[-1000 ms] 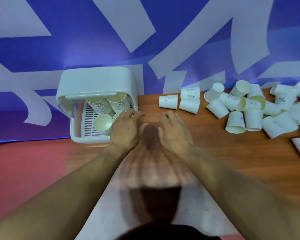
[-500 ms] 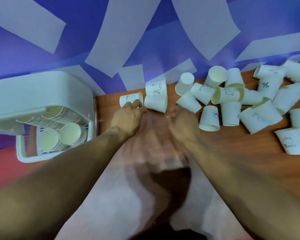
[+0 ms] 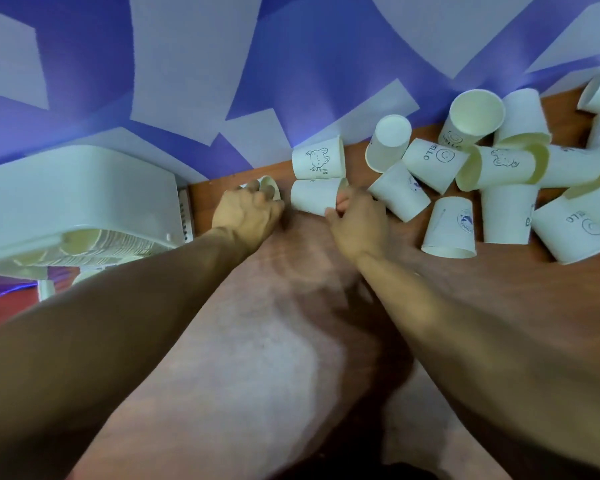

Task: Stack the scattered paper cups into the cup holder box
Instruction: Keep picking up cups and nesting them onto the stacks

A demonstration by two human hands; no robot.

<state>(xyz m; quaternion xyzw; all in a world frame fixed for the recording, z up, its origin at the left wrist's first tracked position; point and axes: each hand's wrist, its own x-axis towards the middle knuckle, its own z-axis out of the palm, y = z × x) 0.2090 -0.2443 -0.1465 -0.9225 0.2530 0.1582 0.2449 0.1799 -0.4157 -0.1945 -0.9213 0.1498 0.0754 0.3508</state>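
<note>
My left hand (image 3: 246, 211) curls over a small paper cup (image 3: 270, 186) lying on its side near the wall and grips it. My right hand (image 3: 357, 221) grips the open end of another lying paper cup (image 3: 314, 199). Just behind that one lies a cup with a bear drawing (image 3: 317, 159). The white cup holder box (image 3: 80, 195) stands at the left with its lid raised; stacked cups (image 3: 108, 239) show inside. Several more white cups (image 3: 492, 164) lie scattered to the right on the wooden table (image 3: 499, 289).
A blue wall with pale grey shapes (image 3: 291, 64) runs right behind the table and cups. A red floor strip (image 3: 0, 310) shows at the lower left beyond the table edge. My forearms cross the near part of the table.
Both hands moved from beside the box rightward and forward to the nearest lying cups and closed on them. The view shifted right, so the box now sits at the left edge.
</note>
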